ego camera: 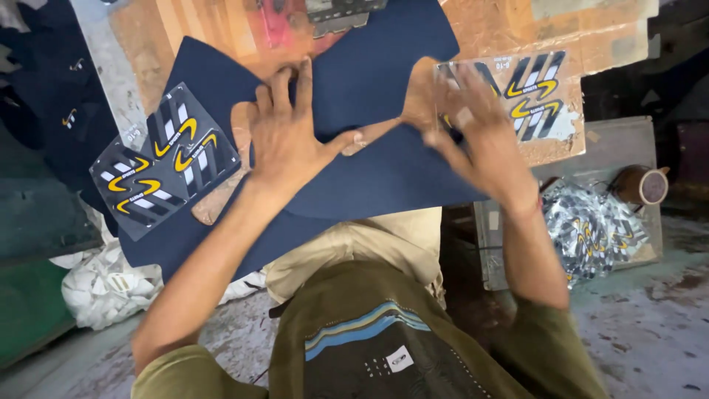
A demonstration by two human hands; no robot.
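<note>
navy fabric piece lies flat on the worn tabletop. left hand presses it, fingers spread open. right hand sets a clear striped transfer sheet, fingers splayed, blurred. best to hold the fabric taut and align edges; another sheet sits left.

Two printed transfer sheets, two hands
</note>
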